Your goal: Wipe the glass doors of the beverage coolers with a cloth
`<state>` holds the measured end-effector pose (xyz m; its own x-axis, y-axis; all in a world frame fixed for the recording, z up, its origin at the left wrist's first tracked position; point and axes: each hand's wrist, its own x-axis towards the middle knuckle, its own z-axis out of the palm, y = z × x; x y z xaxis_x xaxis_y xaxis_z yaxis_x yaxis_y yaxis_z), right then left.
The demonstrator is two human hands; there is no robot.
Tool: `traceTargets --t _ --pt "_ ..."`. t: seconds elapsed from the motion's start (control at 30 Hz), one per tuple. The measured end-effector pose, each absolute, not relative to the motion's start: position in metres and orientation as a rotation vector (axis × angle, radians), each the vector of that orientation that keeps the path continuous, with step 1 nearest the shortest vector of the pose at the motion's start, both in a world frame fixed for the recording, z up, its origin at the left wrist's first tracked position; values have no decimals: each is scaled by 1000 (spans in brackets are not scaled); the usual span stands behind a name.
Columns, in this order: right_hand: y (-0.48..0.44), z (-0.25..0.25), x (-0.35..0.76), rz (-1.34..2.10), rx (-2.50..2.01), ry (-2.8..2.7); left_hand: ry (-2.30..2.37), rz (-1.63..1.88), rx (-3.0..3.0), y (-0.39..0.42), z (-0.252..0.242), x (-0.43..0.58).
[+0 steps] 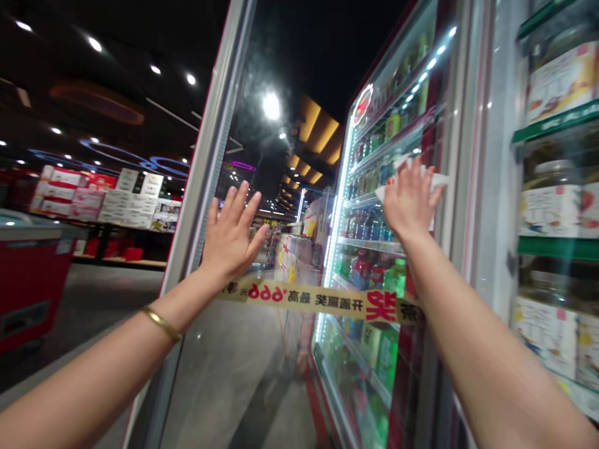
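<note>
Your right hand (408,199) lies flat, fingers spread, pinning a white cloth (438,181) to the glass door (243,374), up at two o'clock in view. Your left hand (230,234), wide open, presses the same pane at nine o'clock from it. A yellow sticker strip (327,302) crosses the glass just below. Lit drink shelves (374,246) show through it; stacked cartons (107,199) and a red freezer (28,287) stand far off at nine, under dark ceiling spotlights.

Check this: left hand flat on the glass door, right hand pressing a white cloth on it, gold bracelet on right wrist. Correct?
Wrong wrist: the head view shows the gold bracelet on the left wrist. The rest holds: left hand flat on the glass door, right hand pressing the white cloth on it.
</note>
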<state>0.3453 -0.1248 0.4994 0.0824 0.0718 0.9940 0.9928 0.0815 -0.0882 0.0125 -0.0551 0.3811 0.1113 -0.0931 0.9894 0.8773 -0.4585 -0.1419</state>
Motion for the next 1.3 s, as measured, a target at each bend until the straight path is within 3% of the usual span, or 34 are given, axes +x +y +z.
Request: traceTargets --t 0.13,0.2,0.27,0.4,0.5,0.67,0.73,0.9,1.03,1.13,1.3 --pt "-120 337 318 -1211 -1101 -1585 -774 -1475 -1612 -70 361 13" --pt "-122 256 315 -1444 -749 -2000 -754 -1445 -1638 -78 337 14" --pt "-125 217 334 -1564 -645 -2147 -736 -1398 -1645 -84 304 15" --pt "-125 260 381 -1249 -1189 -1552 -788 -1347 -1643 -91 235 19" --pt "-121 281 362 -1057 -1321 -1230 -835 -1352 -1606 -97 207 24" --pt "-141 167 335 -1422 -803 -2028 -864 -1350 -1592 -102 203 30" --pt "-147 134 364 -1442 -815 -2028 -882 -1345 -1587 -101 204 30" --pt "-129 120 381 -1169 -1376 -1319 -885 -1355 -1589 -96 201 27" --pt "-135 52 313 -1260 -1132 -1635 -869 -1386 -1638 -90 200 24" --pt "-158 -3 322 -1297 -951 -1794 -889 -1406 -1671 -84 200 23" --pt "-147 10 395 -1164 -1193 -1589 -912 -1407 -1676 -78 198 25"
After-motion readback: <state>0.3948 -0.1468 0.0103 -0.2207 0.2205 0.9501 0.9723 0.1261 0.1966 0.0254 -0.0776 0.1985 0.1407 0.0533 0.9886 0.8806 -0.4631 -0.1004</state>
